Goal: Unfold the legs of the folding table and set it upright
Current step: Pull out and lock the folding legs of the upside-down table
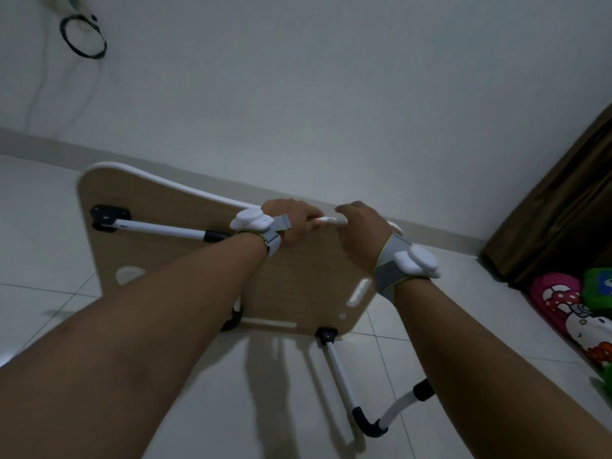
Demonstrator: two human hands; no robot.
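The folding table [159,260] is a light wood board with a white edge, tilted up on the tiled floor with its underside facing me. One white leg [337,369] with black ends sticks out toward me from a black hinge at the board's near edge. A second white leg [159,228] lies along the board from a black bracket at the upper left. My left hand [294,223] is closed around the far end of that leg. My right hand [361,236] grips the same white tube just to the right. Both wrists wear grey straps with white devices.
White wall runs close behind the table, with a black cable loop [84,36] hanging at the upper left. A brown curtain [556,207] hangs at the right. Colourful cartoon-print cushions [569,309] lie on the floor below it. White tiles [39,246] spread left of the table.
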